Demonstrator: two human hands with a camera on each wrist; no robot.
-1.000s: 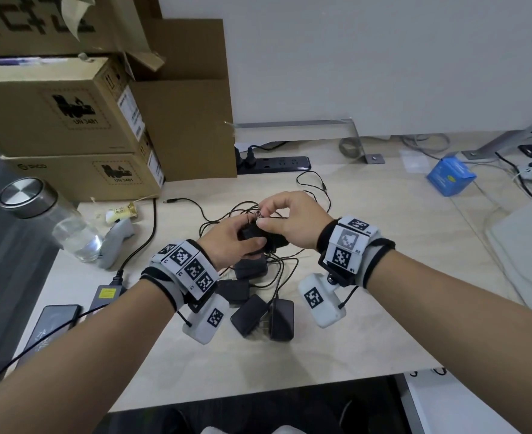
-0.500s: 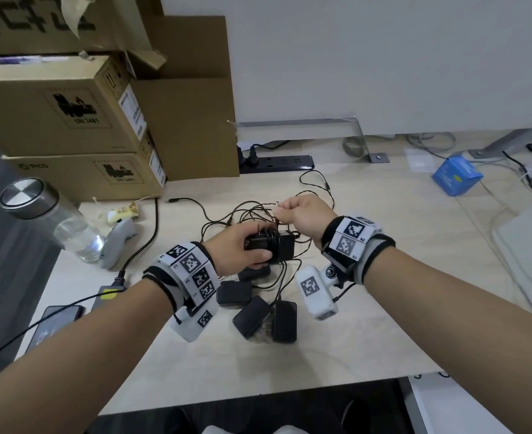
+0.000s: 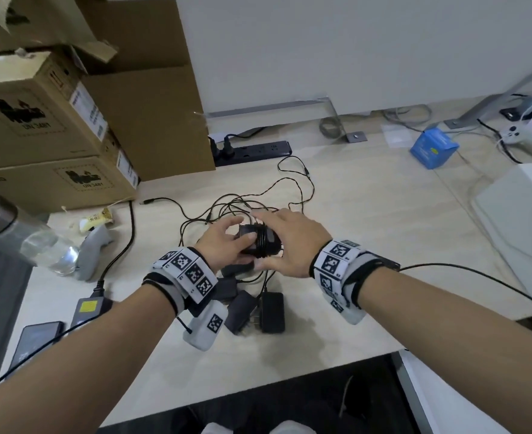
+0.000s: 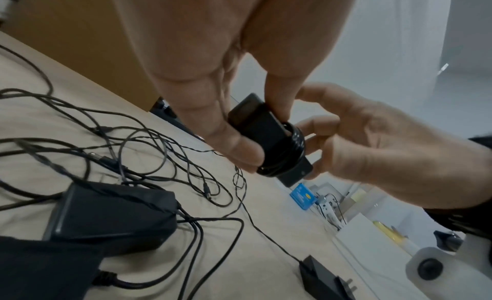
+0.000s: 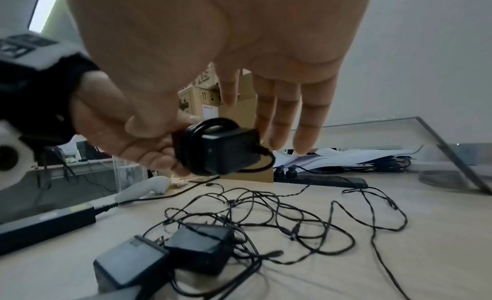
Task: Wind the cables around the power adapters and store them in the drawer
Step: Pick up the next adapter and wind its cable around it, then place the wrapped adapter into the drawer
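Note:
My left hand (image 3: 241, 230) grips a black power adapter (image 3: 258, 244) above the desk, with its thin cable wound round the middle in several tight turns. In the left wrist view the thumb and fingers pinch the adapter (image 4: 269, 140) by its sides. My right hand (image 3: 271, 238) hovers over the adapter's right end, fingers straight and spread and the thumb below it, holding no cable. Loose adapters (image 3: 271, 311) (image 5: 202, 247) lie on the desk under my hands. Their tangled cables (image 3: 242, 208) spread behind them. No drawer shows in any view.
Stacked cardboard boxes (image 3: 39, 120) stand at the back left, beside a black power strip (image 3: 252, 151). A water bottle (image 3: 23, 242), a grey controller (image 3: 95, 245), a charger brick (image 3: 88, 308) and a phone (image 3: 36, 336) lie left. A blue box (image 3: 433, 147) and a white case (image 3: 524, 208) sit right.
My right hand was pinching the cable's end at the adapter and drew it up to the right. It has let go and now lies flat over the wound adapter.

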